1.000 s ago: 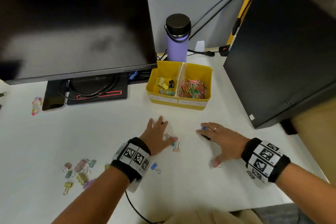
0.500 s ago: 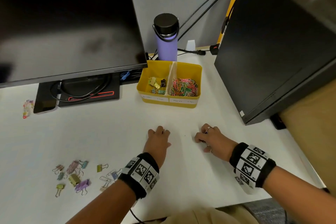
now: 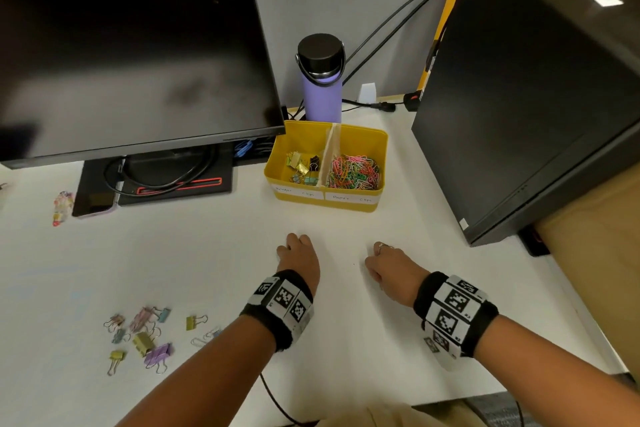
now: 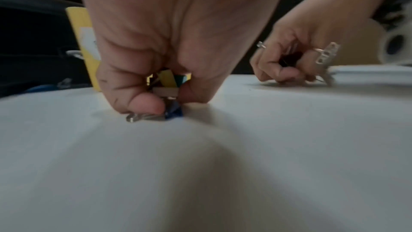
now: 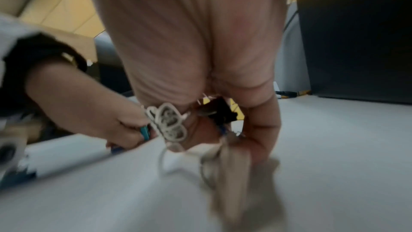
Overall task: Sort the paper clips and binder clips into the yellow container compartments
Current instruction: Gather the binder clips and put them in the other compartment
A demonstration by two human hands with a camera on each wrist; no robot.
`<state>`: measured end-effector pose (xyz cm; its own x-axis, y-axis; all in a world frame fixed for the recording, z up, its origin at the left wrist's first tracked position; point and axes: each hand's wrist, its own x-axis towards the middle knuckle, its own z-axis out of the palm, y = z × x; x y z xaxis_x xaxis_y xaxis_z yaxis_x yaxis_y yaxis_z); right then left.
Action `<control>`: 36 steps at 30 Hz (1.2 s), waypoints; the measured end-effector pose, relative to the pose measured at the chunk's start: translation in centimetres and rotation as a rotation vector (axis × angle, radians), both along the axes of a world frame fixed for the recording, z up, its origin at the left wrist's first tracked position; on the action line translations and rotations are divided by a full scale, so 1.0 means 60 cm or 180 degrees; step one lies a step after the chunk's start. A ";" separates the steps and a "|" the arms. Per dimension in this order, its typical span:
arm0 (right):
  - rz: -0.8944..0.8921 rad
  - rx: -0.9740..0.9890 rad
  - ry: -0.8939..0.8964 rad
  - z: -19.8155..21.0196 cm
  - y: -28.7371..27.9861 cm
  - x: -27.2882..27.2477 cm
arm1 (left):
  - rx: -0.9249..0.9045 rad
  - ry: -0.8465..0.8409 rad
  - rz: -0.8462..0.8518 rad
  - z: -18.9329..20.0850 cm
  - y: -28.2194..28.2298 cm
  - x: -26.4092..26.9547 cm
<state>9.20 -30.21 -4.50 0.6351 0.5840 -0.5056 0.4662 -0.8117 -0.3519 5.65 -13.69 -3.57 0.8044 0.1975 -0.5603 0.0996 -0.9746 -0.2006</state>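
Observation:
The yellow container stands at mid-table; its left compartment holds a few binder clips, its right a heap of coloured paper clips. My left hand rests knuckles-up on the table in front of it, fingers curled round several binder clips, one blue one touching the table. My right hand sits beside it, fingers curled round a black binder clip and a beige one against the table. More binder clips lie scattered at the front left.
A black monitor overhangs the back left, its stand below. A purple bottle stands behind the container. A black computer case blocks the right. A phone and a small trinket lie far left.
Both hands went from spread flat over clips to curled into fists gathering them. The loose clips near the hands are no longer on the table.

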 end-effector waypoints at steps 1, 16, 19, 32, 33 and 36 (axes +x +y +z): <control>-0.0067 0.0160 0.0078 0.004 0.002 0.003 | -0.0050 -0.0012 0.0085 0.002 0.007 0.004; -0.1301 0.2250 -0.0163 0.180 0.189 0.167 | -0.3026 -0.1347 0.1624 0.154 0.124 0.172; -0.1105 0.1704 0.0348 0.189 0.201 0.181 | -0.2769 -0.1392 0.1679 0.162 0.154 0.165; 0.0121 0.0148 0.0384 0.015 -0.047 -0.049 | -0.0762 -0.2015 0.2229 -0.009 0.248 -0.203; -0.0015 0.0170 0.0500 0.005 -0.062 -0.058 | -0.0645 -0.1988 0.2340 -0.008 0.258 -0.215; -0.0953 0.0581 0.1070 0.002 -0.077 -0.075 | -0.0599 -0.1264 0.2988 -0.030 0.296 -0.235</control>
<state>4.71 -34.84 -4.36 0.6078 0.4988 -0.6178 0.0578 -0.8038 -0.5921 -8.43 4.10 -5.35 0.5055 0.7771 -0.3751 0.8610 -0.4828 0.1601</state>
